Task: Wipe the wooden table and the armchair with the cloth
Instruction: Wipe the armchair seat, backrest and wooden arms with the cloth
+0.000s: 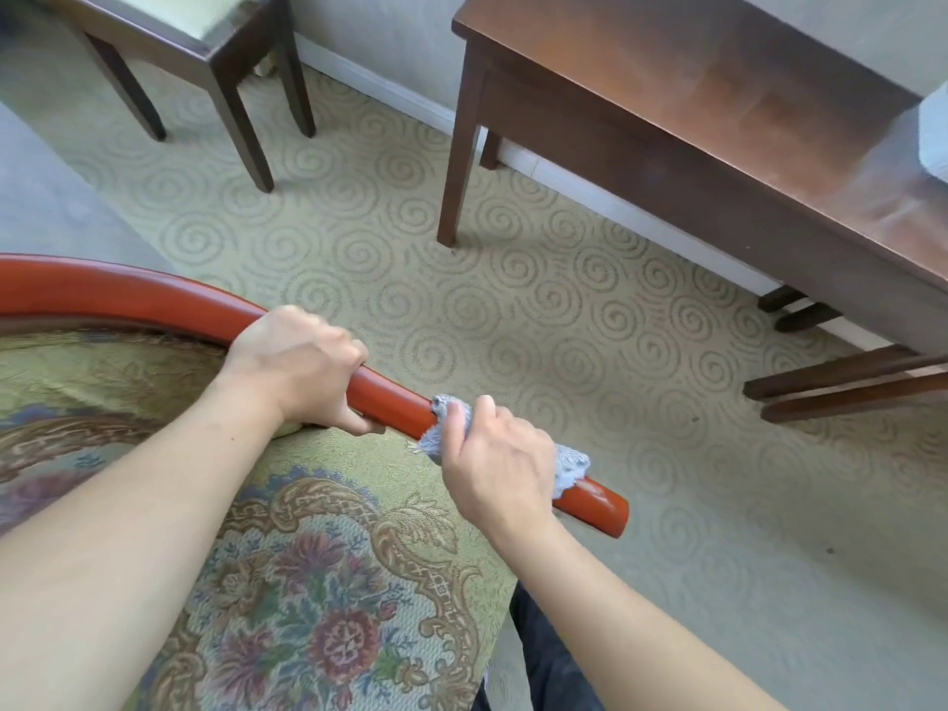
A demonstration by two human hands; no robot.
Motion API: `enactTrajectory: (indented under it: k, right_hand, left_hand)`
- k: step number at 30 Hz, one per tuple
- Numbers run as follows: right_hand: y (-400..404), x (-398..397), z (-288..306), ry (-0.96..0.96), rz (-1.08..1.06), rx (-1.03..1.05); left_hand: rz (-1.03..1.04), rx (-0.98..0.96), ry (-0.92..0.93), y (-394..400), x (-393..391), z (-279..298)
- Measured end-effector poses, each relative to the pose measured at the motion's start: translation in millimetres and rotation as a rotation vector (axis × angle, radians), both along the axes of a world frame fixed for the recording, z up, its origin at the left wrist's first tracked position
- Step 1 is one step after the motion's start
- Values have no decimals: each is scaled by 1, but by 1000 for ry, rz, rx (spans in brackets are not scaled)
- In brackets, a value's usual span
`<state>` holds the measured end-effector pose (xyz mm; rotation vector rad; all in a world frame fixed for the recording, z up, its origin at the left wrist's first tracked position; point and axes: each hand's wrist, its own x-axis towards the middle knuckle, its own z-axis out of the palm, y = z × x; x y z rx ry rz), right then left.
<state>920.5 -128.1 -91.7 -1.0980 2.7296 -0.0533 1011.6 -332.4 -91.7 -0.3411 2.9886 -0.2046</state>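
Observation:
The armchair has a curved, glossy red-brown wooden rail (154, 300) and a floral tapestry seat (328, 597), filling the lower left. My left hand (297, 366) grips the rail near its middle. Just right of it, my right hand (492, 464) presses a grey-blue cloth (569, 467) around the rail, close to the rail's free end (610, 510). Part of the cloth sticks out on both sides of my fingers. The wooden table (692, 79) stands against the wall at the upper right, its brown top bare where I see it.
A dark wooden stool or chair with a pale seat (205, 53) stands at the upper left. Spiral-patterned carpet (513, 300) lies between the furniture. A white object (933, 130) rests at the table's right edge. Dark wooden legs (841, 382) stick out under the table.

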Motion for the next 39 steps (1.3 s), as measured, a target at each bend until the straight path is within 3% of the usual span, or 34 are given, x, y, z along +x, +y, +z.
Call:
enactTrajectory:
  k: [4,6,8,14,17,19,23,29,33,37,39]
  right_hand:
    - [-75,22,-2,-168,22,-49]
    - [-80,21,1,-131,83,-80]
    - [-57,11,1,37,262,-46]
    - [69,-39,13,90,273,210]
    - [91,-51,8,-112,23,205]
    - [72,-44,4,-99,-109,137]
    - [5,-12,8,56,162,115]
    - [-75,13,1,-100,192,-27]
    - [-13,-11,1,-2,180,-83]
    - [78,-44,6,111,281,-5]
    - [110,-54,4,-29,109,71]
  left_hand:
    - [-18,11,41,0,4,-2]
    - [-45,12,75,-2,2,-2]
    - [-27,4,53,-4,1,-1]
    - [-7,-5,-13,-1,3,-2]
    - [-7,11,-9,-1,2,-1]
    - [-12,-2,-13,-2,2,-3]
    - [-10,2,-4,-3,2,-2]
    - [-23,22,52,-1,2,2]
    - [-15,9,20,1,2,3]
    - [-7,26,-2,3,2,6]
    - [-17,-4,-12,2,0,5]
